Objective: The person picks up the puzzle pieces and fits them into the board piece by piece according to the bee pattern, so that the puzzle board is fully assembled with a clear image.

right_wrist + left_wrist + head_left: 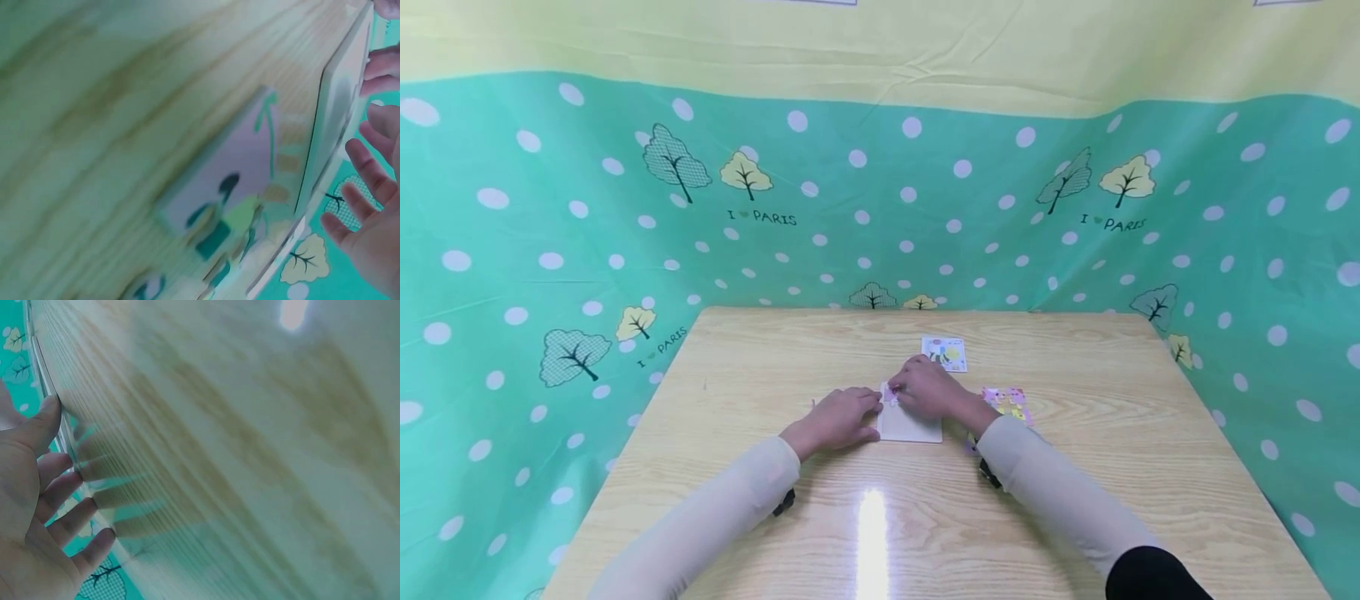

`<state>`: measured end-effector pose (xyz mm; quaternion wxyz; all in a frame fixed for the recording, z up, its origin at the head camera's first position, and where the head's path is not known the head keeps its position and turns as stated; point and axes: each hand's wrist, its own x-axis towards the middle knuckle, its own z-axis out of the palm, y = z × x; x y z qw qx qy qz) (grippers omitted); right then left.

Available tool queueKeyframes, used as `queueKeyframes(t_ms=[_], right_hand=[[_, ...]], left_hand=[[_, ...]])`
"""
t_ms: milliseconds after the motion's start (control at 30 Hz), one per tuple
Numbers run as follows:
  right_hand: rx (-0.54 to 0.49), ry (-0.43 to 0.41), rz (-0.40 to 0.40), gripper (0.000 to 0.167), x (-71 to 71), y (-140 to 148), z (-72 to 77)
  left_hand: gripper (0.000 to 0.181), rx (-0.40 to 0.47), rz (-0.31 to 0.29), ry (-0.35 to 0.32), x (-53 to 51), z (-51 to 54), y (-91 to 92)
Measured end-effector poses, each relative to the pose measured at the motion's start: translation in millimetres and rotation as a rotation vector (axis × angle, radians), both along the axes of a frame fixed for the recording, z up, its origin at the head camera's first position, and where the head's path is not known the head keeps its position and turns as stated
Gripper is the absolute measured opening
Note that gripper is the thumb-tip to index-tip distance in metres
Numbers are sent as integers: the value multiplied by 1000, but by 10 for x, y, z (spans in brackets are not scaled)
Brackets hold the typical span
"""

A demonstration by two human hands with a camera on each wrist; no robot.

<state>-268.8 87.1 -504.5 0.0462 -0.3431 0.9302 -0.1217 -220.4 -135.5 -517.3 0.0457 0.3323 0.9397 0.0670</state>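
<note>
A white puzzle board (912,427) lies flat on the table between the two hands. At its upper left corner is a small pinkish puzzle piece (891,397). My right hand (929,388) reaches over the board, its thumb and forefinger pinching at the piece; the right wrist view hides the piece but shows the other fingers (347,187) spread loosely. Beside the board's left edge, my left hand (842,419) touches the rim with extended fingertips. In the left wrist view its fingers (72,522) are apart and hold nothing.
A printed picture card (951,354) lies behind the board. Several colourful puzzle pieces (1009,404) lie right of it, partly under the right forearm; a pink piece (240,156) shows close up in the right wrist view. A dotted cloth (910,200) hangs behind the wooden table (760,358).
</note>
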Motion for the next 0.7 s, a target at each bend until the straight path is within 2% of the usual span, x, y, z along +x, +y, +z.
queueKeyframes(t_ms=[367, 700], right_hand=[[-38, -27, -55, 31, 35, 357, 112], [-97, -33, -96, 31, 81, 775, 140]], left_hand=[[58, -7, 7, -7, 7, 18, 14], [58, -1, 15, -12, 3, 3, 14]])
